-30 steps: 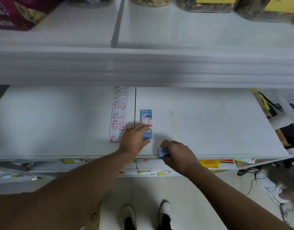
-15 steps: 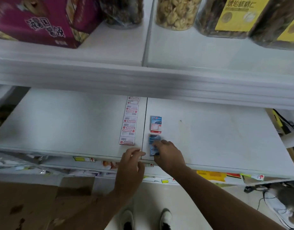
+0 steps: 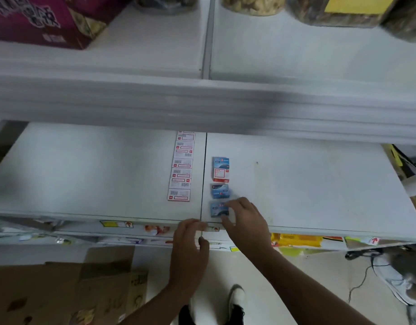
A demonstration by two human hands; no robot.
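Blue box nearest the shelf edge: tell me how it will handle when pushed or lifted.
The blue box looks small and flat-sided, so it should slide on the smooth shelf rather than roll. The right hand pinches it with fingertips, so it is probably light. Lying flat and low, it seems unlikely to tip.

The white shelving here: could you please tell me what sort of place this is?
Probably a shop: price labels line the lower shelf's front edge, snack jars stand on the upper shelf, and the right hand grips a small blue box, third in a row.
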